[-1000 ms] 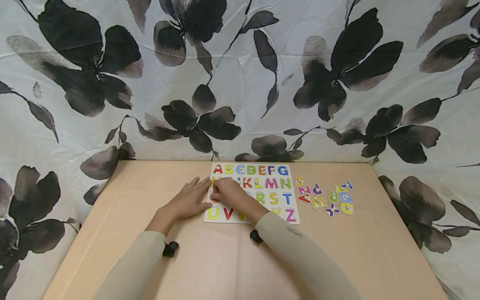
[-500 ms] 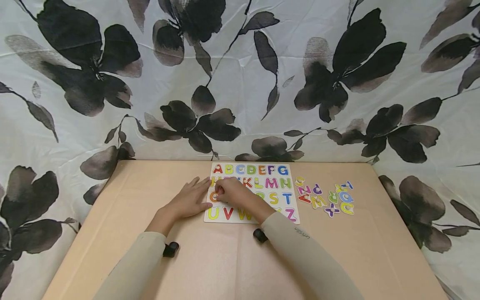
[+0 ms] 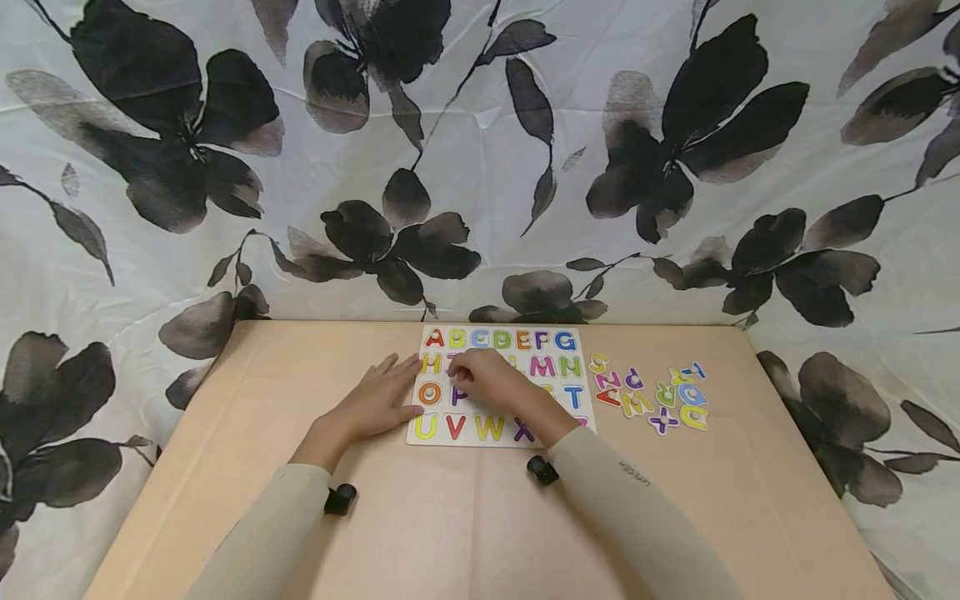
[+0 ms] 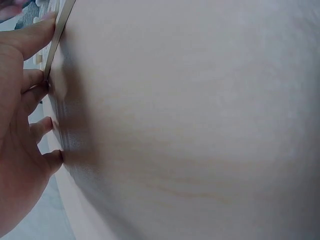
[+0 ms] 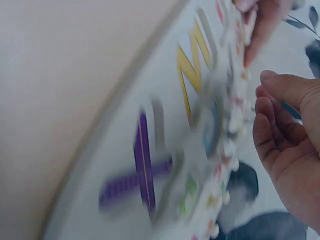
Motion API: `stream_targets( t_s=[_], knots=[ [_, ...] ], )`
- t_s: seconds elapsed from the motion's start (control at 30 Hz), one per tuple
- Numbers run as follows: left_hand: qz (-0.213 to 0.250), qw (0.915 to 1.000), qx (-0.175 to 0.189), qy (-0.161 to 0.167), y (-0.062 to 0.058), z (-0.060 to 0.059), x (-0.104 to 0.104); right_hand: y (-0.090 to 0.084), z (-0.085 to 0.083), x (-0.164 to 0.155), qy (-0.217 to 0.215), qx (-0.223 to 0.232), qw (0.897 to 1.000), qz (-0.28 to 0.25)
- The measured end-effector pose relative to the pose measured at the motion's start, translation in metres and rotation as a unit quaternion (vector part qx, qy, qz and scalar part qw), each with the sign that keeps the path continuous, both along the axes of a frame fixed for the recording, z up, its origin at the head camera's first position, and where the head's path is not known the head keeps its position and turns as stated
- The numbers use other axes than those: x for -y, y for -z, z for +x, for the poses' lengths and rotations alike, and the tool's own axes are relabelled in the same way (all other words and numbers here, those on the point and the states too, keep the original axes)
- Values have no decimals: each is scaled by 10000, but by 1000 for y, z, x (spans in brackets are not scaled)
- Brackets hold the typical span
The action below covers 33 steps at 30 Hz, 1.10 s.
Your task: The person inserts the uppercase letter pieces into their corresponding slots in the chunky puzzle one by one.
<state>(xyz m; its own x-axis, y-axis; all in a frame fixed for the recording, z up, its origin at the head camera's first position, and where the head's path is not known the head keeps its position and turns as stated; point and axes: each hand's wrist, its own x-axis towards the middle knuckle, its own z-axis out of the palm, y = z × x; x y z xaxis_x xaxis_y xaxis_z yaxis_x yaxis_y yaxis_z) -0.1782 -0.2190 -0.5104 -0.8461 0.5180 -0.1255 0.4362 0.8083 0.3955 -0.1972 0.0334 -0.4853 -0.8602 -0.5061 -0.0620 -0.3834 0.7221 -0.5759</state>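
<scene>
Letter board (image 3: 552, 381) lay near the tabletop's (image 3: 420, 533) far edge, with room stretching left and nearside. Loose letters (image 3: 637, 404) sat just off its right edge. Left hand (image 3: 377, 396), fingers spread, touched its left edge; right hand (image 3: 491, 383), loosely curled, unladen, hung above its middle rows.

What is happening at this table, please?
A person is working with an alphabet board on a table. Their left hand touches the board's left edge, fingers spread. The right hand is over the board's middle rows, fingers loosely bent, and seems to hold nothing. Loose letter pieces lie on the table to the right of the board.
</scene>
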Motion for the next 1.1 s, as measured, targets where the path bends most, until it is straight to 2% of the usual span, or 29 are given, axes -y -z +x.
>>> stream_targets(
  t_s=[0.37,0.6,0.8,1.1],
  knots=[
    [-134,9999,52,-24,0,1,1,-16,10,-73,353,-236,9987,-289],
    [-81,10000,12,3,1,3,2,-15,19,-131,856,-359,9957,-71],
    [-77,10000,-25,-6,0,3,1,-13,25,-181,1426,-223,9895,100],
    [-82,9999,-81,45,-1,4,1,-9,34,-238,1749,-107,9828,587]
  ],
)
